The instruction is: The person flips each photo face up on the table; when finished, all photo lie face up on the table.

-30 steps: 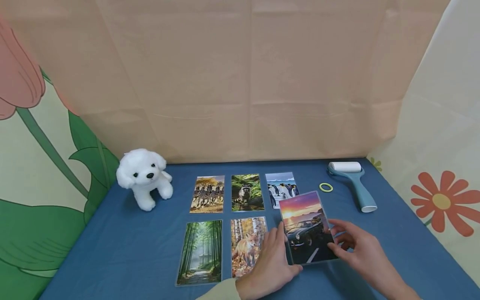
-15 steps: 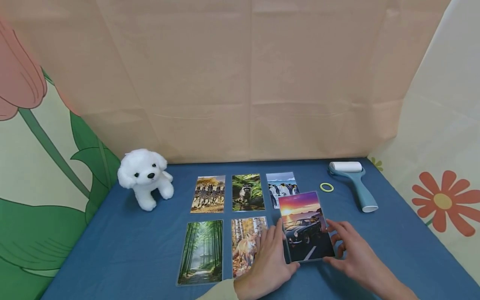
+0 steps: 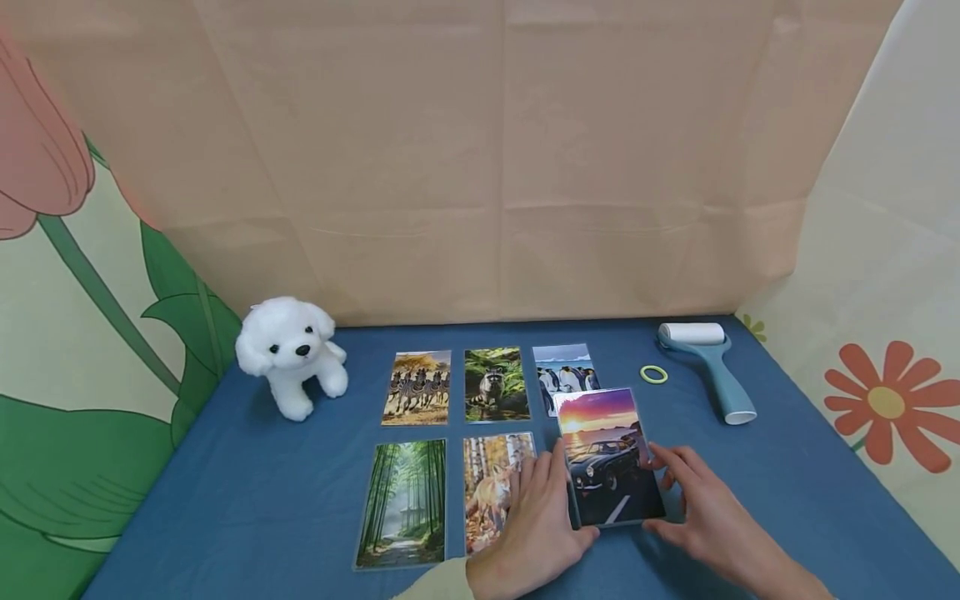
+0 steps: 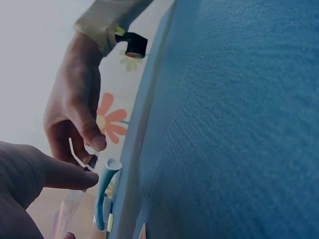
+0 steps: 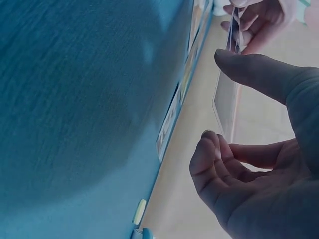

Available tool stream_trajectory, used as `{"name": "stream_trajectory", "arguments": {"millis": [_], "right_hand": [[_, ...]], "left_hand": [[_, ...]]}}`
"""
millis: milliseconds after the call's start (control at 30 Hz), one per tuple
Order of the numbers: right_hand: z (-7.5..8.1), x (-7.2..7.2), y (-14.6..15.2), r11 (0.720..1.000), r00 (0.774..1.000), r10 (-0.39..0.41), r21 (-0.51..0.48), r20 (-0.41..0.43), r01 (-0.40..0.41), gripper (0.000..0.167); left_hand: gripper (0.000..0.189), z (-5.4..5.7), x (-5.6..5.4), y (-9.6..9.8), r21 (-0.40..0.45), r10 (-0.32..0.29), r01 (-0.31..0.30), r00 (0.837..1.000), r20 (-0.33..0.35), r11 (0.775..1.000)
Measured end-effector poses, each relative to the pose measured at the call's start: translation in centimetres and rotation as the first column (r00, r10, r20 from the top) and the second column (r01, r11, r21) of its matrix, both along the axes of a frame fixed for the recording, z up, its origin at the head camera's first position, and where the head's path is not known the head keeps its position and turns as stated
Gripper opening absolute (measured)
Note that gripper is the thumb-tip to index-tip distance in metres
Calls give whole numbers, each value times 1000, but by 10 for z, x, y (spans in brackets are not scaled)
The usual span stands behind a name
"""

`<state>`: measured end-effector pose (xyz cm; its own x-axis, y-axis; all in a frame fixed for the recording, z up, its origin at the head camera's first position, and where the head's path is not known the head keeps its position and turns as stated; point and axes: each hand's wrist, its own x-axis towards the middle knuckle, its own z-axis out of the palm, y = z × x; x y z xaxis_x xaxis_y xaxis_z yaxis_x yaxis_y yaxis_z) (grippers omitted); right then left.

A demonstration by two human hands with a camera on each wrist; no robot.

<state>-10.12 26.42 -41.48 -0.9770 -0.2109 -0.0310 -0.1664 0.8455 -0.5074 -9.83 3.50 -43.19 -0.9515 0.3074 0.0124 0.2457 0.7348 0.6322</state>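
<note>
A laminated picture card with a dark car at sunset [image 3: 611, 467] is held above the blue table, overlapping the penguin card [image 3: 566, 377] in the head view. My left hand [image 3: 531, 521] grips its left edge, thumb at the lower left corner. At the right edge and lower right corner are the fingers and thumb of my right hand [image 3: 708, 512]. Edge-on in the right wrist view, the card [image 5: 227, 102] looks thin; whether others lie beneath is unclear. Beside my left hand lies the fox card [image 3: 487, 492], partly covered by it.
Flat on the table are a bamboo card [image 3: 402, 504], a zebra card [image 3: 417, 387] and a raccoon card [image 3: 496, 385]. A white plush dog [image 3: 292, 354] stands at the left. At the right are a yellow-green ring [image 3: 653, 375] and a lint roller [image 3: 712, 375].
The car card has become a little straighter and its top edge has shifted slightly down and left. My right thumb has moved off its face to the lower corner. My left hand stays nearly still.
</note>
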Motion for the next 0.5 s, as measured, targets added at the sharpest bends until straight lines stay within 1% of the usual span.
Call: {"name": "stream_trajectory", "arguments": {"millis": [100, 233, 300, 500], "right_hand": [[-1, -2, -1, 1000, 999, -7, 0, 34, 7, 93], [-4, -6, -1, 1000, 996, -20, -4, 91, 20, 92], [-5, -7, -1, 1000, 994, -21, 0, 104, 21, 91], [-11, -11, 2, 1000, 986, -18, -5, 165, 19, 88]], "left_hand": [[112, 0, 0, 0, -65, -2, 1, 1000, -23, 998], [112, -2, -1, 2, -146, -3, -5, 999, -54, 989], [110, -3, -1, 3, -159, 1, -10, 998, -57, 987], [107, -8, -1, 5, -154, 5, -12, 999, -46, 988]]}}
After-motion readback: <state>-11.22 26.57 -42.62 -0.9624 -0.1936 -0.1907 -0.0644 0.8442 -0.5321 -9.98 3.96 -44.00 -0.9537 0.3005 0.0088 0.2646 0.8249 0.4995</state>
